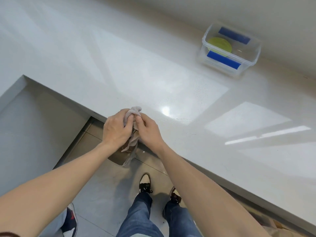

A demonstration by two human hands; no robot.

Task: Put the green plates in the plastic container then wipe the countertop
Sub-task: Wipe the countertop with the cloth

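Your left hand (117, 130) sits at the near edge of the desk (153, 79), fingers curled tight around a bunched grey cloth (132, 115), and your right hand (148, 130) presses in against it from the other side, thumb and fingers pinched on the same cloth, so both hands are clamped on it together. The loose tail of the cloth hangs down between your wrists, past the desk's edge and over the floor (109, 185), where your shoes (145, 183) stand. Further right and well away, near the back wall, the plastic container (229, 48) holds the green plates (219, 45); they look stacked, lying inside, so the first half of the job appears done and the wiping is what remains. The risk now lies in the cloth: wadded this small, it would only drag a narrow strip and leave streaks on the glossy surface, and the dangling tail could slip from your grip and drop to the floor if you loosen one hand before spreading it flat. As you sweep rightward, watch the container too; a broad stroke that reaches it could nudge it, since it stands free on the desk with no lid in sight.
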